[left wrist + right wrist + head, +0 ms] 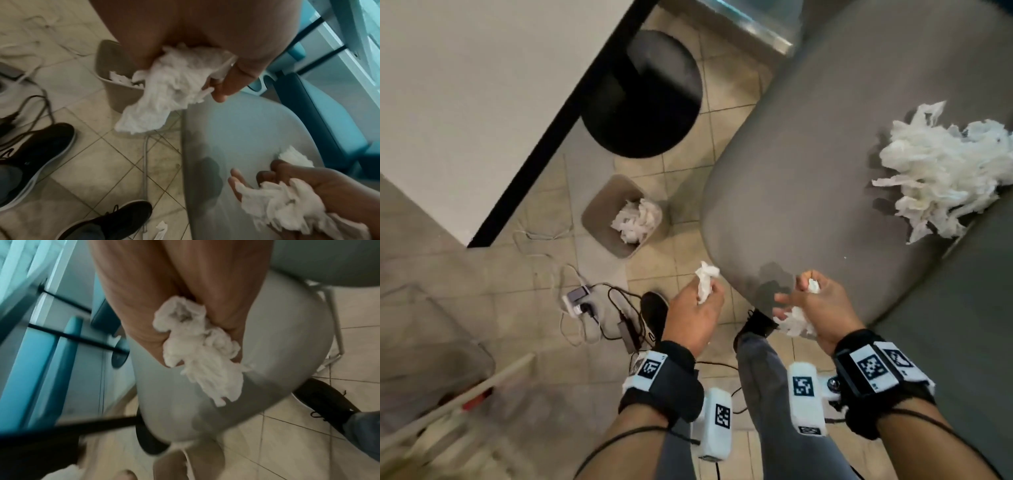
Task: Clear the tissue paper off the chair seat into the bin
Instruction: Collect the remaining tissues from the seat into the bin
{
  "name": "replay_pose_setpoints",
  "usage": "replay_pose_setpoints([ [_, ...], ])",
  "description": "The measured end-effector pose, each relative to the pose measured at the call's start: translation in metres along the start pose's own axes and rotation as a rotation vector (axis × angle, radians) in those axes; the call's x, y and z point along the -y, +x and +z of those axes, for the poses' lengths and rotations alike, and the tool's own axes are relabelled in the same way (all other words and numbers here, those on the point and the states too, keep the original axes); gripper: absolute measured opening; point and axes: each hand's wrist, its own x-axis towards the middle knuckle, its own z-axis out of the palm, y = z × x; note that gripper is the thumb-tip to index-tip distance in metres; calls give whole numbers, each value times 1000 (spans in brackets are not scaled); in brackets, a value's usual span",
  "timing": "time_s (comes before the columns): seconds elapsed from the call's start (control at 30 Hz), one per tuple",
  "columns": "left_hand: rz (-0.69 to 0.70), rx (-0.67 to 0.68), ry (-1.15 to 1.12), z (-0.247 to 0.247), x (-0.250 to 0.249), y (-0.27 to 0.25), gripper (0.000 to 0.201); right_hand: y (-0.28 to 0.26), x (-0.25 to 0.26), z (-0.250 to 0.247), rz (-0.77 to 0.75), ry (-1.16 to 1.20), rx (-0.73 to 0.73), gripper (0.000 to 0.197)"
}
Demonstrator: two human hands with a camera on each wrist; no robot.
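Note:
A pile of white tissue paper [941, 171] lies at the far right of the grey chair seat [808, 171]. My left hand [697, 308] grips a wad of tissue [705, 279] over the floor, just left of the seat's front edge; in the left wrist view this wad [170, 87] hangs from the fist near the bin [115, 68]. My right hand [815, 308] holds another crumpled wad [796, 320] at the seat's front edge, seen up close as white tissue [201, 353]. The small beige bin [602, 212] stands on the floor beyond my left hand, with tissue [637, 219] inside.
A black round stool [647, 92] stands behind the bin, under a white table edge [544, 137]. Cables and a power strip [580, 298] lie on the tiled floor to the left. My black shoes [654, 311] stand by the seat front. A tissue scrap [161, 227] lies on the floor.

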Motion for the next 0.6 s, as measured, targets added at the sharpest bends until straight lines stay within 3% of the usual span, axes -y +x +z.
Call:
replay_pose_setpoints([
  [0.1, -80, 42, -95, -38, 31, -4, 29, 3, -8, 50, 5, -137, -14, 38],
  [0.27, -124, -94, -146, -102, 93, 19, 41, 17, -26, 137, -12, -516, 9, 24],
  [0.37, -144, -162, -220, -138, 123, 33, 42, 29, -35, 184, -94, -762, 19, 15],
  [0.47, -116, -192, -286, -168, 142, 51, 34, 47, -41, 229, -152, -855, 7, 14],
  [0.6, -112, -171, -184, -194, 164, 100, 25, 73, -41, 287, -275, -943, -16, 16],
])
